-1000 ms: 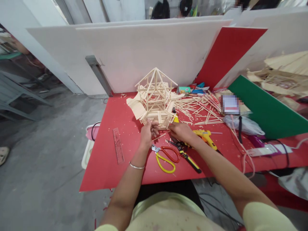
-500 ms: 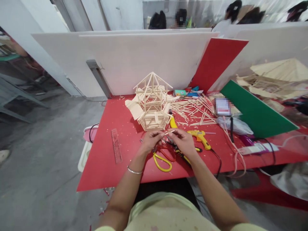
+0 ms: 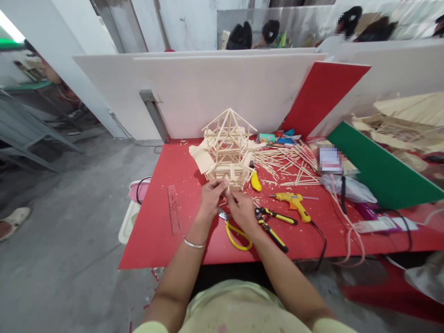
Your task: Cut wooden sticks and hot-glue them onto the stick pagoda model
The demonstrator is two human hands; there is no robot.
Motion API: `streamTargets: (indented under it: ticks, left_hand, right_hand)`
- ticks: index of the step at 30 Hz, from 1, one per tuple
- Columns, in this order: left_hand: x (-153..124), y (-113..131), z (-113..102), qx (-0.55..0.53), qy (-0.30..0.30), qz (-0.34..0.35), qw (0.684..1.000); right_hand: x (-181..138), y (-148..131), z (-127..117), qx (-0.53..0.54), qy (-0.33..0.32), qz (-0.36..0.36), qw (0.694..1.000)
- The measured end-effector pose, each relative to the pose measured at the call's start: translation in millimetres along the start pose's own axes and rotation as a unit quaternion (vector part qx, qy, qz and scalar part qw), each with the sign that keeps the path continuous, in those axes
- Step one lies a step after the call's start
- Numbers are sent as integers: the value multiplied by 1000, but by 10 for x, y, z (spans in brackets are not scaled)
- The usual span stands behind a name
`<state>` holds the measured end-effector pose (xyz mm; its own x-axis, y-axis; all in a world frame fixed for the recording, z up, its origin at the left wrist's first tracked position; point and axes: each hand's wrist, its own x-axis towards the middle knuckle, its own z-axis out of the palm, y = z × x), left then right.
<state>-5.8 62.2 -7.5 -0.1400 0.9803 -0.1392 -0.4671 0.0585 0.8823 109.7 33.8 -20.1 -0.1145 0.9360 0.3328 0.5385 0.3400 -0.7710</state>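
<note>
My left hand [image 3: 211, 198] and my right hand [image 3: 240, 208] meet fingertip to fingertip, both pinched on a short wooden stick [image 3: 227, 181] that points up between them. Fingers cover most of it. Just behind the hands stands a pavilion-like model [image 3: 227, 148] built of thin wooden sticks, with a pointed open roof frame and a slatted panel on its left side. Scissors with yellow handles [image 3: 239, 241] lie under my right hand, partly hidden by it. To the right of that hand lie black-and-yellow pliers [image 3: 272, 226].
A yellow glue gun [image 3: 294, 203] with a cord lies at right, a yellow-handled cutter [image 3: 255, 181] beside the model. Loose sticks [image 3: 289, 162] spread behind. A clear ruler [image 3: 174, 210] lies at left on the red tabletop [image 3: 149, 245]. A green board [image 3: 378, 171] leans at right.
My hands have drawn closer together and moved nearer the model. The stick has turned from nearly level to upright. The pliers are now less covered. The whole view has shifted slightly.
</note>
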Motion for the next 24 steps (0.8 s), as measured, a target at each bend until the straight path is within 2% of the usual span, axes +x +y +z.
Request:
streamTargets:
  ticks: [4, 10, 15, 18, 24]
  left_hand:
    - [60, 26, -8, 52, 13, 25, 998]
    - [208, -3, 14, 76, 31, 61, 995]
    - [331, -61, -5, 124, 30, 105, 986]
    - [365, -110, 4, 144, 50, 128, 980]
    - [367, -152, 100, 149, 84, 129, 977]
  right_hand:
    - [66, 39, 46, -11, 17, 2, 1000]
    - [128, 75, 19, -4, 18, -3, 1000]
    - [35, 199, 22, 2, 9, 1, 1000]
    - [-47, 247, 17, 9, -2, -1, 1000]
    - [-163, 303, 12, 26, -29, -8, 999]
